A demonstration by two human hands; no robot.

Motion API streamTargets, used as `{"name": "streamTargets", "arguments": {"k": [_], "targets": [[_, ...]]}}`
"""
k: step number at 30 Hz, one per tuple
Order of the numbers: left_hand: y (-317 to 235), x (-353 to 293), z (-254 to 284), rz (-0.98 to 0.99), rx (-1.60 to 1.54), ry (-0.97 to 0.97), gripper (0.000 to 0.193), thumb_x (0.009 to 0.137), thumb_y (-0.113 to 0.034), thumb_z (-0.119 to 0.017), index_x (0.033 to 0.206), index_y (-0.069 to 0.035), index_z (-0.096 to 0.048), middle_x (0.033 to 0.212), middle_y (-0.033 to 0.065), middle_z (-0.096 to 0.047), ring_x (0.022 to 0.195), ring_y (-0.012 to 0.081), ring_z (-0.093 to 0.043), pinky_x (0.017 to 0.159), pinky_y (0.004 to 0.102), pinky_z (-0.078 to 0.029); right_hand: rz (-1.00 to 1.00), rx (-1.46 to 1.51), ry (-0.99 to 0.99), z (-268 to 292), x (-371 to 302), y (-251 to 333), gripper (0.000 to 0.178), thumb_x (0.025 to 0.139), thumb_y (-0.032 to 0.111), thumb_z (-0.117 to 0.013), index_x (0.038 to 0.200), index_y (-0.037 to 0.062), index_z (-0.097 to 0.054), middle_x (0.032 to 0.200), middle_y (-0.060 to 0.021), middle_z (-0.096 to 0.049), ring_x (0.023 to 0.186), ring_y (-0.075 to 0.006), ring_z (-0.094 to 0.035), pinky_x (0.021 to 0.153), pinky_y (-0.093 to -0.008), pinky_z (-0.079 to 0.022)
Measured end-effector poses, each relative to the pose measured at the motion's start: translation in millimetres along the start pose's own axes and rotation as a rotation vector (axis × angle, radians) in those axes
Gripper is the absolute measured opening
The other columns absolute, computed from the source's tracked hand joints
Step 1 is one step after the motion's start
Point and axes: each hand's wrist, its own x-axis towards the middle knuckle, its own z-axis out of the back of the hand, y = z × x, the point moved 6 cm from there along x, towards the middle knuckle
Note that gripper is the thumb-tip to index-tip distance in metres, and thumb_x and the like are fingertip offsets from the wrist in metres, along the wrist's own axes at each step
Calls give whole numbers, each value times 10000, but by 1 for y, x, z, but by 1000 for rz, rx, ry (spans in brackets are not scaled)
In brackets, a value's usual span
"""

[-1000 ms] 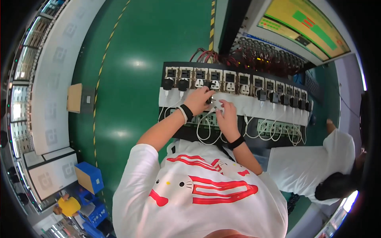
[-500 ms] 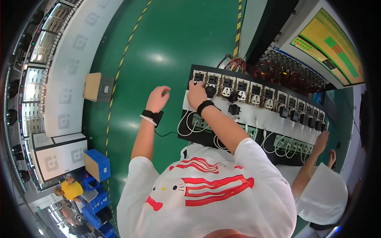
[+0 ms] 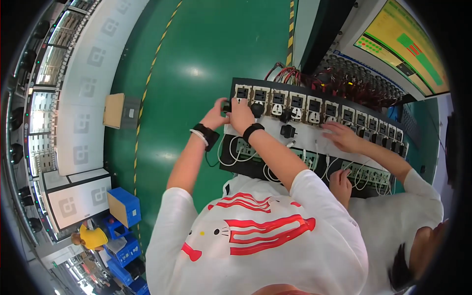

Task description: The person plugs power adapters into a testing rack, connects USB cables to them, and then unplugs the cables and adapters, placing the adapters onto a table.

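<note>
My left hand (image 3: pixel 215 117) is at the left end of a row of power sockets, its fingers closed around a small black plug-like block (image 3: pixel 226 105). Right beside it, my right hand (image 3: pixel 241 117) covers the lower part of the leftmost socket (image 3: pixel 242 92). Its fingers are bent together there, and what they grip is hidden. A round black plug (image 3: pixel 257 109) sits in the second socket, just right of my right hand. Farther right, a loose-looking black charger (image 3: pixel 288 131) lies on the white surface below the sockets.
A co-worker's hand (image 3: pixel 343 137) reaches over the middle sockets; their other hand (image 3: pixel 340 185) is near the front edge. White cables (image 3: pixel 275 178) loop along the front by green boards (image 3: pixel 366 172). Red wiring and a yellow-green screen (image 3: pixel 400 42) stand behind. Blue crates (image 3: pixel 124 206) are at left.
My left hand has come right and up to the socket row, beside my right hand, which stays at the leftmost socket. The co-worker's hands have moved left along the row.
</note>
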Motion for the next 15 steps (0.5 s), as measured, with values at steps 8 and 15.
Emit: {"name": "streamTargets", "arguments": {"k": [8, 15], "targets": [[-13, -17, 23, 170, -198, -350, 540, 729, -205, -738, 1196, -73, -499, 876, 143, -662, 812, 264, -664, 716, 339, -519, -22, 573, -97, 1, -17, -12, 499, 856, 191, -593, 1260, -44, -417, 961, -243, -588, 788, -347, -625, 733, -383, -517], [-106, -77, 80, -133, 346, -297, 343, 759, -101, -653, 1090, -75, -567, 957, 114, -610, 817, 314, -611, 646, 397, -483, -85, 658, 228, 24, -55, 4, 281, 945, 253, -516, 961, -27, -537, 685, -95, -569, 670, -207, -591, 600, -368, -436]]}}
